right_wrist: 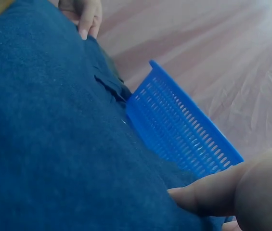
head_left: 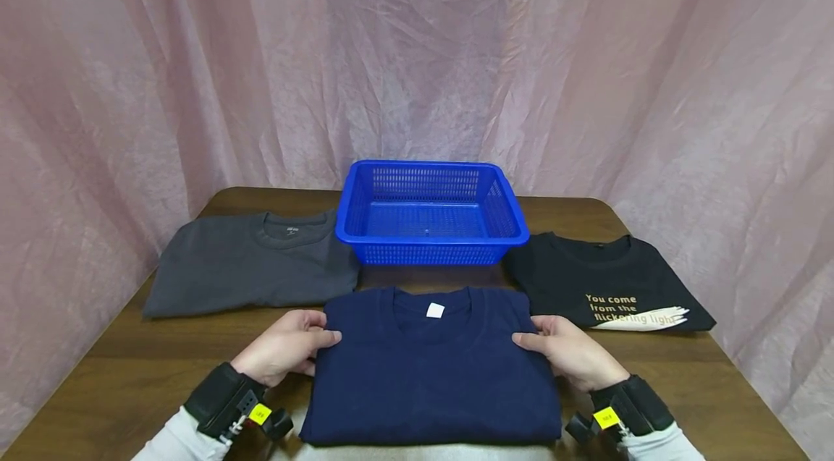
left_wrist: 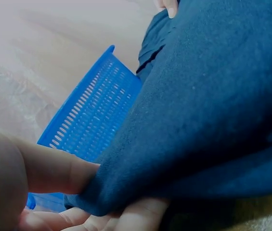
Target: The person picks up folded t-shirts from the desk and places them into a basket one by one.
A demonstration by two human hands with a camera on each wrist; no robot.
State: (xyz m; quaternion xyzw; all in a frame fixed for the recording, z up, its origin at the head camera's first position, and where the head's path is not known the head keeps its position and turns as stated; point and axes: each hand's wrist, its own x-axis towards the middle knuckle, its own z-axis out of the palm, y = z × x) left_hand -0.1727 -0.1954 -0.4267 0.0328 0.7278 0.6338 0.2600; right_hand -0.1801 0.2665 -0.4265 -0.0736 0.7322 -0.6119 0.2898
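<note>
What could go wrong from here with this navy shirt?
The left hand and right hand hold the folded navy shirt only by its sides, so its middle might sag or its folds slip open if it is lifted. The blue basket stands just beyond the shirt, so a forward move could bump it. The black shirt lies close to the right hand, which might brush it and disturb its folds.

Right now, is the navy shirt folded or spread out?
Folded: in the head view, the navy shirt makes a compact block, collar at the far edge, no sleeves spread to the sides.
</note>
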